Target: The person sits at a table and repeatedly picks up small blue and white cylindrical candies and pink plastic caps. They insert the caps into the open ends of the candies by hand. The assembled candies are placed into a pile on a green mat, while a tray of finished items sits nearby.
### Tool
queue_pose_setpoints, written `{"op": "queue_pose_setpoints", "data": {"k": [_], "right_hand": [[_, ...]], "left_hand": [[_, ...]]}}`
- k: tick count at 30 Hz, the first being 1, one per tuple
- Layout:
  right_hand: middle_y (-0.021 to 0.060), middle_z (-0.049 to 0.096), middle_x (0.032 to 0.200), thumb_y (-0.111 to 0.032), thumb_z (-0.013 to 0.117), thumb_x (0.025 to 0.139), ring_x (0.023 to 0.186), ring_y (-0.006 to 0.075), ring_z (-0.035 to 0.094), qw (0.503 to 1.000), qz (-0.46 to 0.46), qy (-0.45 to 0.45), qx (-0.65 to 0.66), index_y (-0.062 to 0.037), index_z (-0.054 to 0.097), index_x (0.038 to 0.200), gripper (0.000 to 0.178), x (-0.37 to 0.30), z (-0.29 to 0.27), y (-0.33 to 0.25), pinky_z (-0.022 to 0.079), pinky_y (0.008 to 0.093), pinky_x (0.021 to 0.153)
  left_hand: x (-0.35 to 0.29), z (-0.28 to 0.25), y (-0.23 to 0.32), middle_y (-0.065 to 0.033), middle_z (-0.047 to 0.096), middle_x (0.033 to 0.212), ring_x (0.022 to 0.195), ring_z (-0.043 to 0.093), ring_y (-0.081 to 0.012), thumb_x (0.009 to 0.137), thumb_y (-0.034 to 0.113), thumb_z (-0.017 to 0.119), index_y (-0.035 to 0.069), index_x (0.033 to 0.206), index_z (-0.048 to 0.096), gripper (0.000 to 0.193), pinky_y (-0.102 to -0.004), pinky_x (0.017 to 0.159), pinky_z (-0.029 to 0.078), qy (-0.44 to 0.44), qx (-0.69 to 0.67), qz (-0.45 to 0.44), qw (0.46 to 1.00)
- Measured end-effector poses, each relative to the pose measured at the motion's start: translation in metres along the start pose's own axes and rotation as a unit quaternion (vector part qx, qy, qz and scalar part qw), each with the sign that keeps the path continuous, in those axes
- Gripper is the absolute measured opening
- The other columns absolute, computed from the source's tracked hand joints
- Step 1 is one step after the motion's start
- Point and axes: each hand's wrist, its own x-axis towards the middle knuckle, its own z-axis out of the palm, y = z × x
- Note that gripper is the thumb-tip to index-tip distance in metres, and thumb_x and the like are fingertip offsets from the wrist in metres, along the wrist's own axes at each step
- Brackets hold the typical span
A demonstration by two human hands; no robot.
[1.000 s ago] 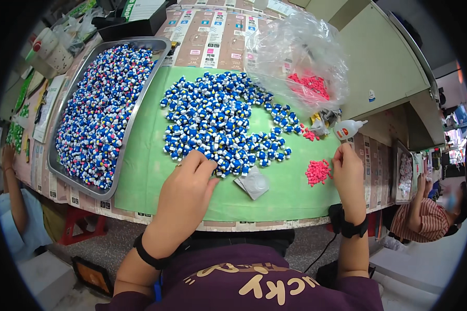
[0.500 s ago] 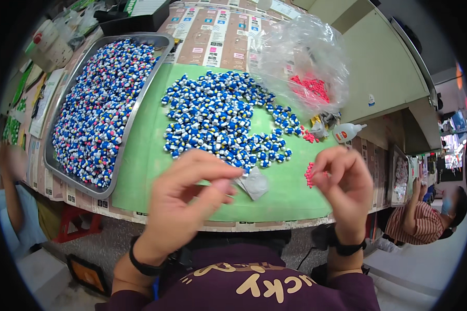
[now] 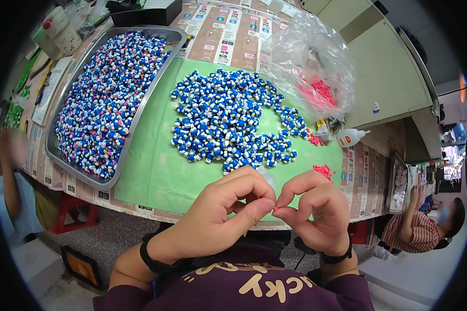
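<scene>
Over the near edge of the green mat (image 3: 150, 171), my left hand (image 3: 225, 215) and my right hand (image 3: 319, 210) meet fingertip to fingertip. My right thumb and index finger pinch a tiny pink piece (image 3: 276, 208). The left fingers are closed in a pinch against it; what they hold is hidden. Beyond them spreads a heap of small blue-and-white figurines (image 3: 218, 111) with yellow spots. Just past my right hand lies a little pile of pink pieces (image 3: 324, 170). A clear plastic scrap (image 3: 264, 175) shows partly behind my fingers.
At left, a metal tray (image 3: 85, 176) brims with figurines, many bearing pink bits. A clear bag (image 3: 306, 57) with pink pieces, a glue bottle (image 3: 350, 137) and a cabinet (image 3: 394, 72) stand at right. People sit at left (image 3: 18, 197) and right (image 3: 415, 228).
My hands have come together from apart, the right one moving left from near the pink pile. The pink piece now shows between the fingertips. The view has shifted slightly.
</scene>
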Motion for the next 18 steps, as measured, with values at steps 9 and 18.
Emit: {"op": "queue_pose_setpoints", "data": {"k": [9,18], "right_hand": [[0.0104,0.063,0.091,0.015,0.065,0.078,0.081,0.0216,0.065,0.998,0.039,-0.046,-0.031,-0.0032,0.051,0.086,0.024,0.007,-0.01,-0.001,0.052,0.0305,0.073],[0.008,0.061,0.083,0.005,0.065,0.083,0.079,0.0205,0.061,0.971,0.146,-0.104,-0.156,-0.001,0.051,0.087,0.015,0.019,-0.015,0.034,0.048,0.0316,0.076]], "left_hand": [[0.002,-0.001,-0.001,-0.0044,0.053,0.1,0.072,0.054,-0.0076,0.098,0.007,0.056,-0.001,0.101,0.061,0.009,-0.0208,0.06,0.047,0.025,0.015,-0.041,0.999],[-0.013,-0.033,0.002,-0.0102,0.062,0.113,0.099,0.065,-0.0166,0.093,-0.002,0.061,-0.004,0.112,0.065,0.02,-0.0289,0.084,0.056,0.174,-0.029,0.001,0.984]]}}
